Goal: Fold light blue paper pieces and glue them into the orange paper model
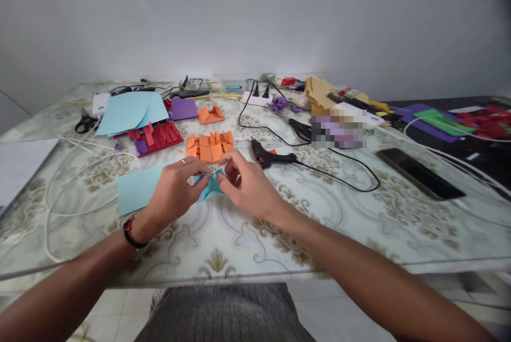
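Note:
Between my two hands is a small folded piece of light blue paper point(211, 186). My left hand point(178, 190) pinches its left side between thumb and fingers. On the opposite side, my right hand point(247, 185) has its thumb and forefinger closed on the same piece. Partly under my left wrist lies a flat light blue sheet point(138, 188). Just beyond my fingers sit folded orange paper pieces point(211, 146), with one more orange folded piece point(211, 114) farther back. A black glue gun point(271, 156) rests on the table to the right of them.
Behind my left hand are red folded pieces point(155, 137), light blue sheets point(133, 110), a purple square point(183, 109) and scissors point(85, 122). A power strip point(257, 98) stands at the back. Cables cross the patterned table point(255, 246). A phone point(419, 173) lies right.

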`<state>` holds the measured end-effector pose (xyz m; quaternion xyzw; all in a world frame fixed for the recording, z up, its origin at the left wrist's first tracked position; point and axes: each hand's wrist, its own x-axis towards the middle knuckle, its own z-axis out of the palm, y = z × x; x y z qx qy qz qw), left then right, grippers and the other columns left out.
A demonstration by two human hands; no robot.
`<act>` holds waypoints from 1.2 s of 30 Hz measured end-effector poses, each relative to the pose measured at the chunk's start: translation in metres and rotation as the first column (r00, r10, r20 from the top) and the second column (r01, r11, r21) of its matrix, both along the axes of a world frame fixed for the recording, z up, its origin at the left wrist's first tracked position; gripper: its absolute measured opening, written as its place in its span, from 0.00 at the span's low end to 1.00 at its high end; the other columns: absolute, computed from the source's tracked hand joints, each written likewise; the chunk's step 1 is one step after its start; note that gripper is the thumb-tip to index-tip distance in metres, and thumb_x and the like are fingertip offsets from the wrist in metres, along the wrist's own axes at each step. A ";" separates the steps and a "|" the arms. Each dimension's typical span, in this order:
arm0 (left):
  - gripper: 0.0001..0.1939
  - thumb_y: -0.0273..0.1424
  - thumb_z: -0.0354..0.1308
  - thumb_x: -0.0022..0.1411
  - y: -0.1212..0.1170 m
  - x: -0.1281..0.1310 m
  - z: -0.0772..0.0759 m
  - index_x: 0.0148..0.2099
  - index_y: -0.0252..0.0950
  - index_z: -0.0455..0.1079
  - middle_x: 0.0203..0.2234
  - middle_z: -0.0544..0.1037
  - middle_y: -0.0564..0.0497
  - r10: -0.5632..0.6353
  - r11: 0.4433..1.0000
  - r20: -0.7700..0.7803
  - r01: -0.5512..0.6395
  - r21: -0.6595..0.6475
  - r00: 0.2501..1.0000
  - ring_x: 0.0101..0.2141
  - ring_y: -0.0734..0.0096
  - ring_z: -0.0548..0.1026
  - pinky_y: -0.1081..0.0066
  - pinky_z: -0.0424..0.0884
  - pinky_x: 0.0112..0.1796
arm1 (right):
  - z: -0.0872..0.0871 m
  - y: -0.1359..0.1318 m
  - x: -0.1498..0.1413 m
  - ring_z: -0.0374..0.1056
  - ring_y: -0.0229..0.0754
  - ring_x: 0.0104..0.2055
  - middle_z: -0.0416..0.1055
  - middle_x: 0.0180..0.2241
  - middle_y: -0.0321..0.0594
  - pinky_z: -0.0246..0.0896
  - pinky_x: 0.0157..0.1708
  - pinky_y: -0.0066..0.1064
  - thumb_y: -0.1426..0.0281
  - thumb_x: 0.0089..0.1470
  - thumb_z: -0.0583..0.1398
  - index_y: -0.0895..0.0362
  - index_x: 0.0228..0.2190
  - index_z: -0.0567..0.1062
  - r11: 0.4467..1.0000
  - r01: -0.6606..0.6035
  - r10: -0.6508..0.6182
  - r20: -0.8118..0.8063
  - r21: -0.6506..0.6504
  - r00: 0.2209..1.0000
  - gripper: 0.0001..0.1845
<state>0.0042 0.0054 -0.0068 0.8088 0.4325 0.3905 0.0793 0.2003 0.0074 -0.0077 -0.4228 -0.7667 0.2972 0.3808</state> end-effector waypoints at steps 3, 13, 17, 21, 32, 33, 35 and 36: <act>0.06 0.24 0.62 0.64 -0.001 0.000 0.000 0.36 0.38 0.79 0.33 0.85 0.49 -0.016 0.998 -0.001 0.016 -0.053 1.000 0.35 0.65 0.82 0.68 0.75 0.38 | 0.000 0.000 0.000 0.64 0.37 0.27 0.66 0.25 0.31 0.55 0.29 0.28 0.70 0.58 0.59 0.55 0.40 0.69 1.000 0.012 -0.012 0.043 0.014 0.999 0.07; 0.09 0.31 0.60 0.64 0.002 -0.002 0.006 0.34 0.38 0.81 0.33 0.86 0.49 0.059 0.966 0.049 -0.045 -0.256 0.997 0.32 0.67 0.80 0.71 0.75 0.31 | 0.000 0.001 0.001 0.69 0.39 0.30 0.72 0.30 0.35 0.59 0.32 0.30 0.64 0.64 0.57 0.56 0.43 0.69 1.000 -0.002 0.002 -0.022 -0.019 1.000 0.09; 0.10 0.34 0.60 0.64 0.004 -0.004 0.006 0.34 0.37 0.81 0.35 0.86 0.49 0.102 0.943 0.079 -0.071 -0.325 0.992 0.33 0.66 0.80 0.71 0.74 0.32 | 0.003 0.000 0.003 0.69 0.40 0.32 0.71 0.31 0.35 0.61 0.33 0.31 0.61 0.65 0.56 0.56 0.51 0.65 0.999 -0.002 -0.002 -0.070 -0.048 0.998 0.17; 0.10 0.34 0.60 0.64 0.004 -0.003 0.006 0.34 0.38 0.81 0.35 0.86 0.49 0.096 0.934 0.126 -0.046 -0.354 0.987 0.34 0.66 0.81 0.71 0.75 0.32 | 0.003 -0.001 0.004 0.68 0.40 0.31 0.70 0.30 0.34 0.60 0.32 0.31 0.60 0.66 0.55 0.56 0.51 0.65 0.998 -0.003 -0.002 -0.081 -0.070 0.997 0.17; 0.07 0.28 0.60 0.65 0.000 0.001 0.007 0.36 0.37 0.80 0.34 0.85 0.49 -0.054 0.972 0.061 0.067 -0.224 0.997 0.33 0.70 0.79 0.75 0.73 0.30 | 0.001 0.003 0.004 0.71 0.42 0.42 0.71 0.49 0.46 0.68 0.35 0.30 0.71 0.56 0.61 0.55 0.47 0.71 1.000 -0.008 0.010 -0.088 0.028 0.996 0.16; 0.07 0.27 0.59 0.65 -0.001 0.002 0.006 0.36 0.37 0.79 0.35 0.85 0.49 -0.087 0.970 0.057 0.098 -0.222 0.995 0.33 0.70 0.79 0.75 0.73 0.30 | 0.001 0.004 0.004 0.71 0.42 0.42 0.71 0.47 0.45 0.68 0.35 0.30 0.73 0.55 0.61 0.56 0.44 0.73 0.999 -0.019 0.022 -0.080 0.028 0.997 0.13; 0.07 0.26 0.59 0.66 -0.002 0.002 0.005 0.37 0.37 0.79 0.36 0.84 0.49 -0.127 0.962 0.065 0.139 -0.233 0.990 0.35 0.70 0.79 0.76 0.73 0.30 | 0.000 0.006 0.004 0.70 0.41 0.38 0.73 0.40 0.42 0.68 0.35 0.30 0.75 0.53 0.62 0.57 0.36 0.75 0.999 -0.036 0.037 -0.051 0.010 0.998 0.06; 0.07 0.27 0.59 0.66 -0.002 0.003 0.005 0.37 0.37 0.79 0.35 0.84 0.49 -0.130 0.959 0.074 0.144 -0.243 0.989 0.35 0.70 0.79 0.75 0.73 0.30 | 0.000 0.007 0.004 0.70 0.40 0.36 0.73 0.36 0.40 0.67 0.34 0.30 0.75 0.53 0.62 0.57 0.33 0.76 0.999 -0.038 0.038 -0.034 0.000 0.999 0.04</act>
